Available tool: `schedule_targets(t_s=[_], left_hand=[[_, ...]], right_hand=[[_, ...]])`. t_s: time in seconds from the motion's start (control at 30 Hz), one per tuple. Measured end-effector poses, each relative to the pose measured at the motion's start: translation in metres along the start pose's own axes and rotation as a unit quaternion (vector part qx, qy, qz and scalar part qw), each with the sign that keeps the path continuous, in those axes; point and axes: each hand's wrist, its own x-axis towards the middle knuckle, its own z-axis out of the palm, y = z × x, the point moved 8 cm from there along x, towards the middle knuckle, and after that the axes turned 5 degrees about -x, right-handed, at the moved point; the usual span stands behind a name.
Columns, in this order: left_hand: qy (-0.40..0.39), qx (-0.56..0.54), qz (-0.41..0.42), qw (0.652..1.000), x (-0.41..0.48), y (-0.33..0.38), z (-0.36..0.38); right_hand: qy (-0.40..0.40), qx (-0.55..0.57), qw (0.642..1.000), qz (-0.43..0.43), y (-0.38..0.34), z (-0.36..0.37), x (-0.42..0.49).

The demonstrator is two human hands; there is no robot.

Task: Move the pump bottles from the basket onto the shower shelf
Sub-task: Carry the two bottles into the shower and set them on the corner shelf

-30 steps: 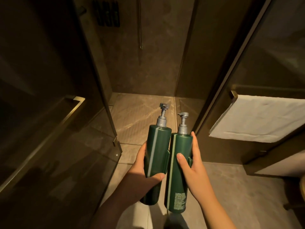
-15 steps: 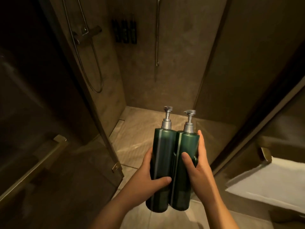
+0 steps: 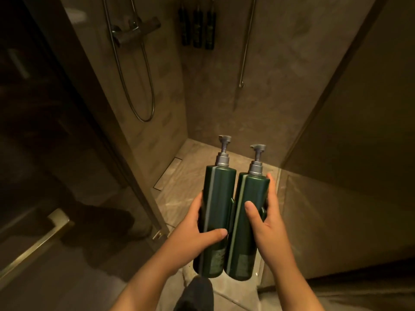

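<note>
Two dark green pump bottles with grey pump heads stand side by side in front of me, upright and touching. My left hand (image 3: pixel 197 234) grips the left pump bottle (image 3: pixel 216 198) low on its body. My right hand (image 3: pixel 267 223) grips the right pump bottle (image 3: pixel 249 221), fingers behind it and thumb across the front. High on the shower's back wall hangs a row of three dark bottles (image 3: pixel 197 28) in a holder. The basket is out of view.
The open glass shower door (image 3: pixel 94 122) with a brass handle (image 3: pixel 38 245) stands at left. A shower mixer and hose (image 3: pixel 134 34) hang on the left wall, a vertical rail (image 3: pixel 246 41) on the back wall. A glass panel (image 3: pixel 350 122) borders the right. My leg shows below.
My view has risen and moved closer into the shower doorway, so the wall bottles and mixer now show. Both hands still hold the two bottles, now more upright and level.
</note>
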Motion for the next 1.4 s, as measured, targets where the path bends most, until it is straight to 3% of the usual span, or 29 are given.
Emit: schedule_targets(t_s=[0.47, 0.77, 1.17, 1.4], left_hand=[[0.006, 0.011, 0.079, 0.997, 0.183, 0.088, -0.12], [0.078, 0.008, 0.071, 0.994, 0.257, 0.107, -0.178], [0.258, -0.006, 0.099, 0.961, 0.375, 0.169, -0.244], [0.385, -0.047, 0.132, 0.912, 0.385, 0.191, -0.279]], right_hand=[[-0.024, -0.015, 0.997, -0.075, -0.049, 0.072, 0.229], [-0.082, 0.002, 0.993, -0.086, -0.05, 0.112, 0.335], [-0.255, 0.013, 0.956, -0.145, -0.088, 0.168, 0.526], [-0.369, -0.036, 0.901, -0.227, -0.134, 0.228, 0.58]])
